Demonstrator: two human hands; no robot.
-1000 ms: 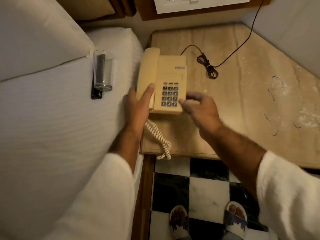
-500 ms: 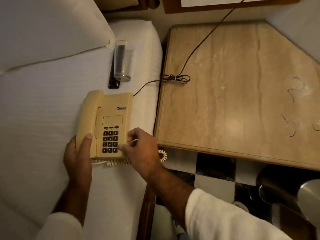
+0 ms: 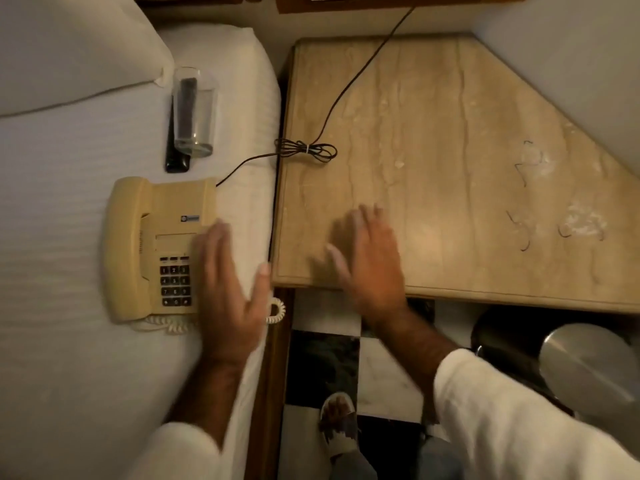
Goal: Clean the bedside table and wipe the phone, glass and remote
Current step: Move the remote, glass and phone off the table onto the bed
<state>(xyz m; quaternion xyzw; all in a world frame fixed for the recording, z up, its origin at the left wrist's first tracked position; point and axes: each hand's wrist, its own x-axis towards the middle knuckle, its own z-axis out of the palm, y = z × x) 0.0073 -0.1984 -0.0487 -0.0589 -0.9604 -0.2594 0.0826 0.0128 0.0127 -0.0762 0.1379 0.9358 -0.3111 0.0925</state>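
Observation:
A beige corded phone lies on the white bed, handset on its cradle, coiled cord at its near end. Behind it a clear glass stands on the bed, beside or partly on a black remote. My left hand is open and blurred, over the phone's right edge, holding nothing. My right hand is open, fingers spread, above the near-left part of the beige marble bedside table. White smears and dark scribbles mark the table's right side.
The phone's thin dark cable runs from the wall across the table, bundled at its left edge, onto the bed. A round metal-lidded bin stands under the table's near right. My sandalled foot is on the black-and-white tiled floor.
The phone went from the table onto the bed. Both hands have let go of it; the left drew back to its right edge and the right swung over the table.

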